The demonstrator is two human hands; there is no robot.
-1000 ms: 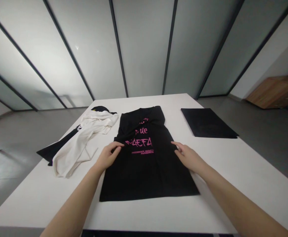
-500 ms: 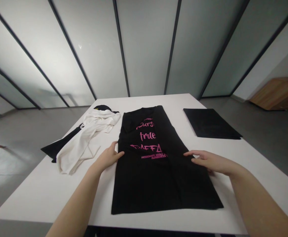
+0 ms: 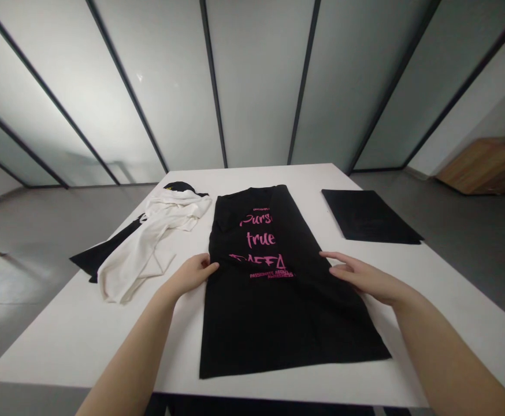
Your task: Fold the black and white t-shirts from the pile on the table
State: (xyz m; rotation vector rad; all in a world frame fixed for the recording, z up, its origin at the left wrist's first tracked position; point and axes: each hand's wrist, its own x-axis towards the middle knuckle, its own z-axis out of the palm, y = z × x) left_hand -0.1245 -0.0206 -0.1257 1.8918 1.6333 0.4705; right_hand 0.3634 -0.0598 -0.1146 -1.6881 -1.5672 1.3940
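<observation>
A black T-shirt with pink lettering lies lengthwise before me, its sides folded inward so the print is partly covered. At its left edge my left hand pinches the cloth, thumb on top and the other fingers curled at the edge. My right hand holds the opposite edge, with the index finger stretched along the cloth and the thumb resting on it. Its remaining fingers are mostly hidden. The fabric near the right hand is slightly rumpled and raised.
The white table carries a crumpled white garment on the left, over black cloth. Behind it sits a black item with a yellow mark, perhaps a cap. A neatly folded black garment lies at right. Frosted panels stand beyond.
My right hand has shifted slightly up and left along the shirt's edge, and the cloth there has rippled. The left hand has barely moved, its fingers now more curled.
</observation>
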